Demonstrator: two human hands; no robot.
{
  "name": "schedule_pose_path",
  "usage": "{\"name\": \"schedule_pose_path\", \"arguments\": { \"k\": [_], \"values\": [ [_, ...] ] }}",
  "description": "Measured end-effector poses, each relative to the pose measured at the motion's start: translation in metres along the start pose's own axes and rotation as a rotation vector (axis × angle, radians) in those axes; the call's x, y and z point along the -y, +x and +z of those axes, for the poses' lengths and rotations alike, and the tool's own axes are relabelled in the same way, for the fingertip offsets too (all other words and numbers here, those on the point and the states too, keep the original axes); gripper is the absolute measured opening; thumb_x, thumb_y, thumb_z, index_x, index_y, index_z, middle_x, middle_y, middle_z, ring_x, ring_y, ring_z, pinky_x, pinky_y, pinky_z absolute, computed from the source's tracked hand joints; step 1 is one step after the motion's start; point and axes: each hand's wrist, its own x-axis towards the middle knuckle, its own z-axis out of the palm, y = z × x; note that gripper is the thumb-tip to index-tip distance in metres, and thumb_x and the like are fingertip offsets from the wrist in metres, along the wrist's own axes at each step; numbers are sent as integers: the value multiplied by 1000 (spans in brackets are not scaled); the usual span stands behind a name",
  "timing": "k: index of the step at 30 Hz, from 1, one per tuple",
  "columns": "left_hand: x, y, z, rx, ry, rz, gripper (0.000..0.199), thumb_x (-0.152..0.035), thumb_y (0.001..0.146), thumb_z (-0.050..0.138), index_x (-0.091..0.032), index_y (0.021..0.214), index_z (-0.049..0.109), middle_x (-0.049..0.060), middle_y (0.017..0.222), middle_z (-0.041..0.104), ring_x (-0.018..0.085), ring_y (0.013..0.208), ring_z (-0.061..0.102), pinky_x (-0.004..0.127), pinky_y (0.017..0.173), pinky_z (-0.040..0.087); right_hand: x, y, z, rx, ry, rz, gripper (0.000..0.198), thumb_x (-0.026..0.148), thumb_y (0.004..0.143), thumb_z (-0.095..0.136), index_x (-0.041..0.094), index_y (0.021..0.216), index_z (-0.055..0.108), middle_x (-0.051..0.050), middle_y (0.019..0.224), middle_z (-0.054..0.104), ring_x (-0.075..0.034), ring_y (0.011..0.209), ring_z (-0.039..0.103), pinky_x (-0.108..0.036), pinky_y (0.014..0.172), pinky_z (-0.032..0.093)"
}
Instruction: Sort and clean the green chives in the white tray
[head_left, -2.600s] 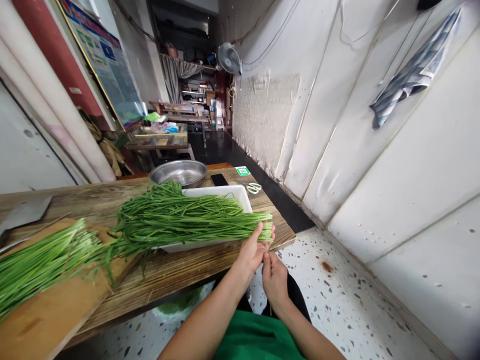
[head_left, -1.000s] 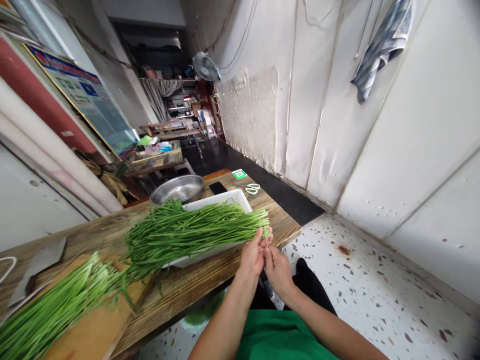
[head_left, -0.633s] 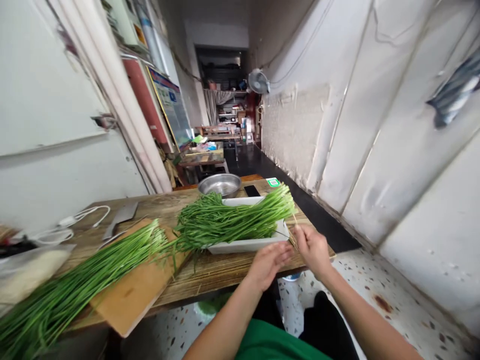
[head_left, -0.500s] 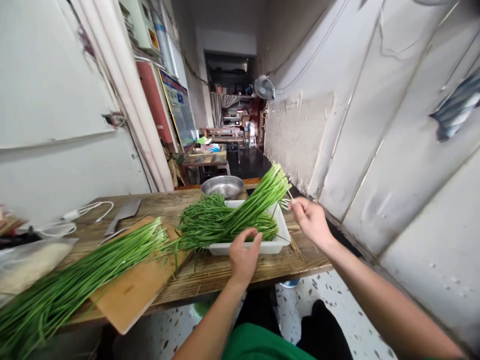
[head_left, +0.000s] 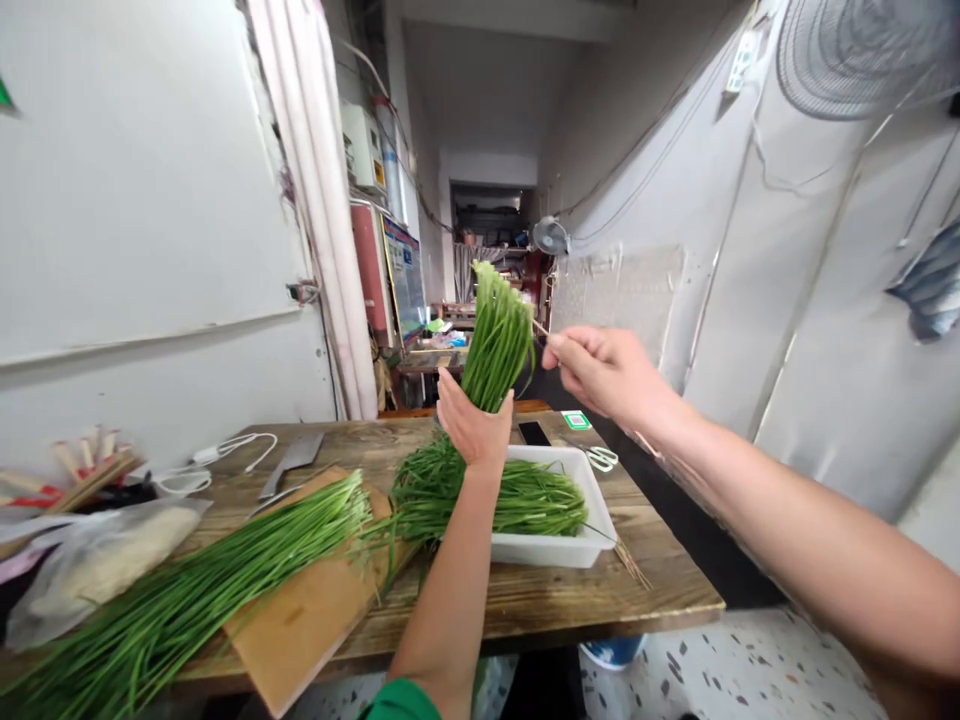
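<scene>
My right hand [head_left: 604, 365] pinches the end of a thin wooden skewer [head_left: 541, 328], whose other end meets a raised bunch of garlic chives [head_left: 499, 345]. The pale cut ends of the bunch point up, and its leaves hang down. My left hand [head_left: 478, 420] is cupped around the lower part of that bunch, thumb on the right and fingers on the left. It hides where the leaves run down. Below, more chives [head_left: 540, 497] lie in a white plastic tray [head_left: 551, 550], with leaves spilling over its left side.
A long chive pile [head_left: 247, 560] lies across a wooden cutting board [head_left: 296, 640] at left. Behind it are a cleaver [head_left: 296, 462] and a white cable [head_left: 217, 455]. Loose skewers [head_left: 634, 562] rest right of the tray; scissors [head_left: 602, 458] and a phone [head_left: 534, 433] lie behind it.
The chive bunch has been lifted from leaning over the tray to nearly upright above it. My left hand has risen from the tray's front to around the bunch. The view has tilted up.
</scene>
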Motion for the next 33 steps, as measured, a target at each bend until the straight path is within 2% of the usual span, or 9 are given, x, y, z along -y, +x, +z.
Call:
{"name": "schedule_pose_path", "arguments": {
  "k": [4, 9, 12, 15, 19, 22, 25, 28, 33],
  "values": [
    [20, 20, -8, -70, -81, 72, 84, -33, 69, 54, -8, 135, 8, 17, 129, 38, 25, 120, 34, 36, 99, 26, -26, -18, -16, -138, -175, -87, 34, 45, 83, 39, 15, 73, 52, 7, 41, 38, -5, 35, 30, -16, 36, 23],
    [24, 24, -8, 99, -96, 226, 64, -20, 71, 48, -13, 131, 27, 14, 128, 40, 24, 120, 34, 37, 99, 24, -83, -24, -29, -386, -400, -130, 38, 47, 86, 29, 17, 76, 50, 5, 46, 40, -7, 40, 37, -18, 43, 31],
    [12, 10, -15, 284, -43, 226, 69, -20, 69, 52, -15, 132, 25, 15, 130, 38, 26, 122, 31, 41, 100, 21, -102, -17, -40, -398, -494, -135, 39, 46, 87, 27, 17, 77, 51, 5, 46, 40, -8, 41, 38, -19, 46, 33],
    [7, 6, -26, 530, 11, 203, 91, -32, 61, 64, -20, 135, 13, 16, 138, 22, 30, 127, 17, 51, 100, 11, -107, -6, -50, -326, -574, -144, 40, 45, 87, 26, 17, 77, 52, 6, 46, 39, -8, 41, 37, -19, 47, 32],
    [22, 40, -26, 722, -218, 107, 111, -47, 53, 68, -18, 135, -2, 18, 140, 14, 29, 127, 16, 48, 99, 17, -105, 5, -59, -159, -722, -232, 41, 44, 87, 26, 17, 75, 54, 4, 50, 43, -10, 44, 41, -21, 51, 33],
    [34, 74, -14, 937, -493, 8, 91, -50, 60, 61, -16, 133, 20, 19, 134, 29, 25, 123, 30, 40, 96, 27, -101, 9, -61, -70, -793, -305, 37, 41, 88, 27, 18, 78, 54, 1, 56, 48, -10, 47, 43, -21, 53, 33],
    [30, 94, -1, 1135, -719, -36, 82, -45, 54, 67, -17, 126, 37, 16, 130, 38, 24, 120, 35, 37, 94, 32, -95, 13, -64, -47, -795, -319, 36, 40, 88, 28, 18, 78, 54, 2, 56, 48, -11, 47, 44, -21, 53, 33],
    [15, 96, 3, 1302, -891, -137, 80, -42, 44, 72, -16, 116, 49, 15, 121, 49, 27, 113, 43, 39, 91, 34, -86, 18, -68, -67, -768, -313, 35, 42, 87, 28, 19, 79, 53, 3, 53, 45, -11, 47, 42, -21, 53, 33],
    [-13, 81, -7, 1800, -1127, -297, 84, -36, 41, 75, -12, 116, 48, 19, 107, 58, 33, 102, 51, 45, 87, 35, -72, 26, -75, -92, -742, -333, 34, 40, 88, 29, 18, 78, 53, 4, 51, 44, -9, 46, 40, -20, 53, 33]
  ]
}}
